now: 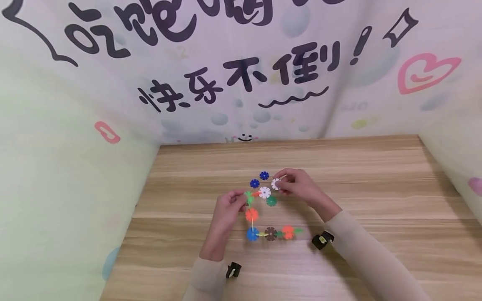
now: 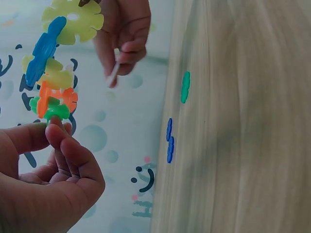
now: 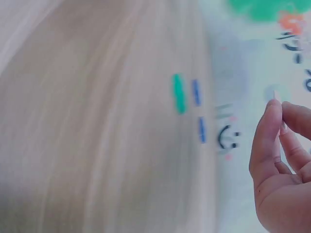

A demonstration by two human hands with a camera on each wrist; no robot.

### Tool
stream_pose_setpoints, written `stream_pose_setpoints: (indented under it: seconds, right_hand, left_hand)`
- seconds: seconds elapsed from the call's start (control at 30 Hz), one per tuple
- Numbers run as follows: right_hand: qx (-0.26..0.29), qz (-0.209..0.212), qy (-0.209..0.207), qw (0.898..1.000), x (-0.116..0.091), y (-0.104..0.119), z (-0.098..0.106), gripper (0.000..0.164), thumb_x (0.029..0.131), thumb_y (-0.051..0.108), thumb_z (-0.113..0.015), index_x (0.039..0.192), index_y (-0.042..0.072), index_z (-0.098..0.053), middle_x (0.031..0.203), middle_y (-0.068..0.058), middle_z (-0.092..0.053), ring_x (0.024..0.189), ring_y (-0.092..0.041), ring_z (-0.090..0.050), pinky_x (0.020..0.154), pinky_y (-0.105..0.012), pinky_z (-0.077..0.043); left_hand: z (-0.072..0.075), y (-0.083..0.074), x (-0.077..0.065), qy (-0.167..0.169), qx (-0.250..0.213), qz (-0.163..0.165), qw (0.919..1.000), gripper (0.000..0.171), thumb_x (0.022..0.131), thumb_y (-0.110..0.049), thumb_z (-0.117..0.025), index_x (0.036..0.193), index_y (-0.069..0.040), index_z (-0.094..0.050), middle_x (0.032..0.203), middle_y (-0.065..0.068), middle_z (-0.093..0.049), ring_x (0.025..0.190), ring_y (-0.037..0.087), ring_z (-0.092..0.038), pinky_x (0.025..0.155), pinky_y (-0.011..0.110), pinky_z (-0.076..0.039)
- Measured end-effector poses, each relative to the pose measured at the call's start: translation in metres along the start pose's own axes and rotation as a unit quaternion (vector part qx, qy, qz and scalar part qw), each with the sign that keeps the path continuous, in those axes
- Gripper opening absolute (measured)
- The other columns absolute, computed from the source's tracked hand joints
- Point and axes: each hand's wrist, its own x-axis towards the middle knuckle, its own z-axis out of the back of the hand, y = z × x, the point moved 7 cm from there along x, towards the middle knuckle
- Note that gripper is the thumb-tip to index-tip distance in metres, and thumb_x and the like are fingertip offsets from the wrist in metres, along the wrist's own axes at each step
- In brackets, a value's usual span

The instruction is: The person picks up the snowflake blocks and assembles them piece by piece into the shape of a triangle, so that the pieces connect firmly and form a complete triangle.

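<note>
My left hand [image 1: 224,213] pinches a green snowflake disc [image 2: 58,111] at a corner of a bent chain of slotted plastic discs. From there the chain runs through an orange disc [image 1: 251,215] to a blue disc [image 1: 252,234], then turns right past a brown disc [image 1: 270,234] to another orange disc [image 1: 288,232]. Beside the left fingertips, a white disc [image 1: 265,192] shows at the end of a short orange piece. My right hand [image 1: 299,186] pinches a second white disc [image 1: 276,183] between thumb and fingers, just to the right of that one.
On the wood-grain table [image 1: 180,179] lie two loose dark blue discs, one farther back [image 1: 264,175], and a dark green disc [image 1: 271,201]. A printed cloth wall [image 1: 211,121] stands behind the table. Black wrist devices show below the right sleeve [image 1: 322,240] and left sleeve [image 1: 233,270].
</note>
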Motion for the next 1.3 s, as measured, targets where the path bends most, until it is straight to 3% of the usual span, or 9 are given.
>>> stream_pose_setpoints:
  seconds: [0.2, 0.4, 0.6, 0.9, 1.07, 1.3]
  right_hand:
    - [0.098, 0.024, -0.002, 0.995, -0.018, 0.015, 0.003, 0.021, 0.098, 0.005, -0.063, 0.118, -0.002, -0.062, 0.096, -0.018, -0.069, 0.091, -0.038, -0.069, 0.082, -0.045, -0.058]
    - [0.139, 0.032, 0.002, 0.990, -0.027, 0.020, 0.004, 0.021, 0.098, 0.008, -0.064, 0.115, -0.004, -0.062, 0.096, -0.018, -0.070, 0.093, -0.033, -0.070, 0.082, -0.037, -0.058]
    - [0.186, 0.024, -0.003, 0.982, -0.032, 0.019, 0.007, 0.018, 0.098, 0.007, -0.064, 0.111, -0.003, -0.062, 0.102, -0.017, -0.069, 0.094, -0.024, -0.070, 0.089, -0.038, -0.056]
    - [0.250, 0.052, 0.007, 0.967, -0.036, 0.019, 0.007, 0.010, 0.098, 0.006, -0.064, 0.107, 0.002, -0.065, 0.103, -0.013, -0.069, 0.098, -0.022, -0.069, 0.091, -0.032, -0.054]
    - [0.239, 0.053, -0.001, 0.969, -0.038, 0.017, 0.003, 0.012, 0.097, 0.005, -0.063, 0.108, 0.001, -0.065, 0.102, -0.012, -0.070, 0.096, -0.022, -0.069, 0.091, -0.035, -0.055]
    - [0.145, 0.054, -0.046, 0.987, -0.039, 0.016, 0.004, 0.028, 0.100, 0.015, -0.063, 0.120, -0.005, -0.066, 0.104, -0.016, -0.071, 0.093, -0.023, -0.070, 0.090, -0.049, -0.053]
  left_hand:
    - [-0.003, -0.003, 0.003, 0.003, 0.005, -0.003, 1.0000, 0.022, 0.101, -0.014, -0.058, 0.116, -0.001, -0.067, 0.097, 0.011, -0.067, 0.083, 0.019, -0.062, 0.082, 0.039, -0.055]
    - [-0.007, -0.006, 0.007, -0.002, 0.008, 0.001, 1.0000, 0.025, 0.101, -0.016, -0.060, 0.119, 0.000, -0.066, 0.102, 0.011, -0.067, 0.087, 0.019, -0.063, 0.082, 0.035, -0.056]
    - [-0.011, -0.010, 0.010, 0.000, 0.008, 0.000, 1.0000, 0.024, 0.101, -0.017, -0.060, 0.118, -0.001, -0.066, 0.099, 0.011, -0.068, 0.083, 0.019, -0.062, 0.080, 0.034, -0.056]
    - [-0.016, -0.014, 0.013, -0.001, -0.008, 0.006, 1.0000, 0.022, 0.101, -0.015, -0.060, 0.117, -0.001, -0.066, 0.100, 0.010, -0.067, 0.083, 0.017, -0.061, 0.086, 0.044, -0.054]
    - [-0.017, -0.016, 0.012, 0.000, -0.006, -0.001, 1.0000, 0.023, 0.101, -0.015, -0.061, 0.117, 0.001, -0.066, 0.099, 0.010, -0.066, 0.082, 0.016, -0.061, 0.083, 0.037, -0.055]
    - [-0.016, -0.015, 0.013, -0.008, 0.004, 0.003, 1.0000, 0.025, 0.101, -0.017, -0.062, 0.119, -0.001, -0.066, 0.100, 0.010, -0.066, 0.085, 0.017, -0.062, 0.084, 0.035, -0.055]
